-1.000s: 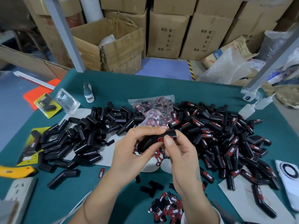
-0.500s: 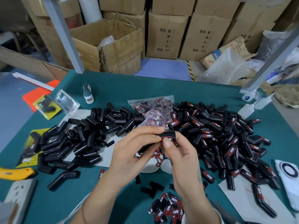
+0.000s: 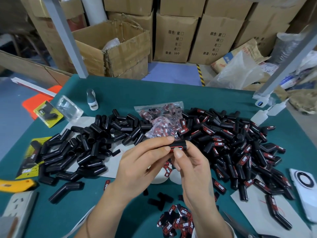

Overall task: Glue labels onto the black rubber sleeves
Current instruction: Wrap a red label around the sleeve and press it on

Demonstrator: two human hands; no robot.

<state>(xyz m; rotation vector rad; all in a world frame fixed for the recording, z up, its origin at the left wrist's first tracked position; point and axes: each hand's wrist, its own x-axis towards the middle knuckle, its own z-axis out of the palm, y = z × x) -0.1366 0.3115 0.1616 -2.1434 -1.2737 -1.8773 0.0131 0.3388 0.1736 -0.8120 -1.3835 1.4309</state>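
Both my hands are up over the green surface [image 3: 171,93], holding one black sleeve [image 3: 178,144] between them. My left hand [image 3: 139,169] has its grip pinched on it, and my right hand [image 3: 193,172] thumb presses the red label [image 3: 177,149] onto it. Bare sleeves [image 3: 82,152] are piled left, labeled sleeves [image 3: 240,148] right, loose labels [image 3: 176,222] by my wrist.

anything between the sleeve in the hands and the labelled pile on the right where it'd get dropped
Nothing visible does. The sleeve, pinched by the left hand and right hand, sits in the air just beside the labelled pile, with only open space between them.
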